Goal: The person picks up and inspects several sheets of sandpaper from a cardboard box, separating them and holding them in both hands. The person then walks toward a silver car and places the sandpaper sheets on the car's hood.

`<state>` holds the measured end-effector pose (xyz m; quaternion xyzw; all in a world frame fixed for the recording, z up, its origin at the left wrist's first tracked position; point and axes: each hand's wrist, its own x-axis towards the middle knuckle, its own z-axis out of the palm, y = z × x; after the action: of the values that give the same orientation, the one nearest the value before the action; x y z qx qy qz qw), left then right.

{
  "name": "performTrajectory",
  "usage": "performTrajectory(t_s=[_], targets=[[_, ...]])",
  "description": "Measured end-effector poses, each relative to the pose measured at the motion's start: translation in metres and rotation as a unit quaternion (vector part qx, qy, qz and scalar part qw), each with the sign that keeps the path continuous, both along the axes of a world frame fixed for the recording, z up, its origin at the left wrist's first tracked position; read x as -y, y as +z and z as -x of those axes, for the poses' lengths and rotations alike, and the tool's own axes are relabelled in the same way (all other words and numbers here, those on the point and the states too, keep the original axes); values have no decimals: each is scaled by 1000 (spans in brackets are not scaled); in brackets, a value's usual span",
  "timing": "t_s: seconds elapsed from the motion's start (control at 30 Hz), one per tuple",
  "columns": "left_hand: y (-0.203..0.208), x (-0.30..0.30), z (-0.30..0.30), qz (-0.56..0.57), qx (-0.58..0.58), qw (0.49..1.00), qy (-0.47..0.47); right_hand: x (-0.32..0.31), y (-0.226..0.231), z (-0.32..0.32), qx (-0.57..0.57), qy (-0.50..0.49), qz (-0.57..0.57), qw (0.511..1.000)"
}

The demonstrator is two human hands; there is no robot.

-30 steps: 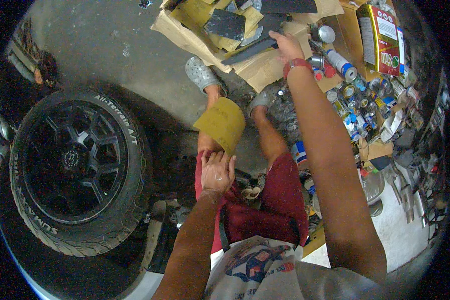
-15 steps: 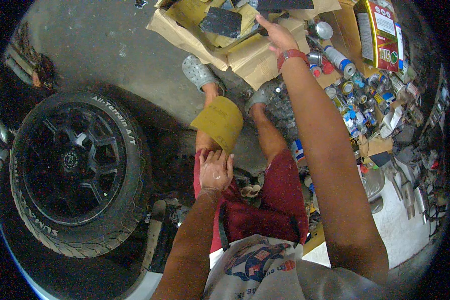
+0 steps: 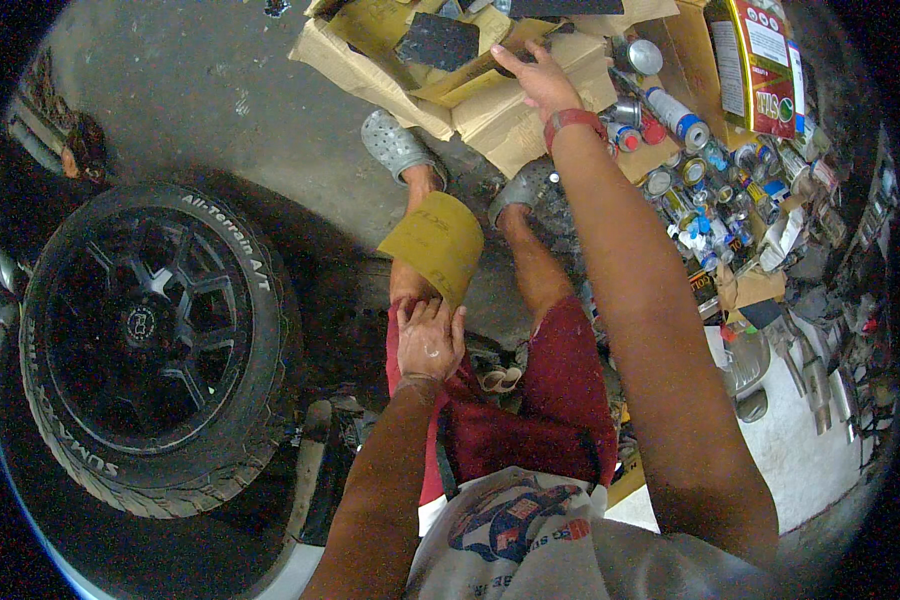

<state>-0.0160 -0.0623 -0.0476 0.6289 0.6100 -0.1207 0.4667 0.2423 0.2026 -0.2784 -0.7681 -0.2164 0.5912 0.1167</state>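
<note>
A curved yellow-brown sheet (image 3: 432,243), which looks like the back of sandpaper, arches over my left knee. My left hand (image 3: 430,342) rests on the red shorts with its fingers at the sheet's lower edge, seeming to pin it there; their undersides are hidden. Further ahead, my right hand (image 3: 540,80) reaches over the near edge of an open cardboard box (image 3: 500,125). Its fingers are apart and nothing shows in them. Inside the box lie yellowish sheets and a dark rectangular piece (image 3: 438,42), just left of that hand.
A large wheel with a black rim (image 3: 145,325) stands close on my left. To the right, many cans and bottles (image 3: 705,200) crowd the floor beside a tall red and white tin (image 3: 758,70). A clear plastic container (image 3: 745,362) sits nearer, by metal tools.
My right hand has shifted slightly left and nearer along the box edge, its fingers now more spread. The left hand and the sheet have hardly moved.
</note>
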Motion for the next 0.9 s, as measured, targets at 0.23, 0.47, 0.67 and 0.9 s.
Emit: performTrajectory(t_s=[0.23,0.47,0.67,0.9], targets=[[-2,2,1,-5,-3,1000,-4,11,-3,-2,9,-10,13,1000],[1,-1,-2,-1,-5,1000,0,19,0,3,2,-69,-40,997],[1,-2,-2,5,-9,1000,-2,28,0,8,65,-79,-51,993],[1,-3,-3,5,-10,1000,-1,36,17,15,22,-182,-113,977]])
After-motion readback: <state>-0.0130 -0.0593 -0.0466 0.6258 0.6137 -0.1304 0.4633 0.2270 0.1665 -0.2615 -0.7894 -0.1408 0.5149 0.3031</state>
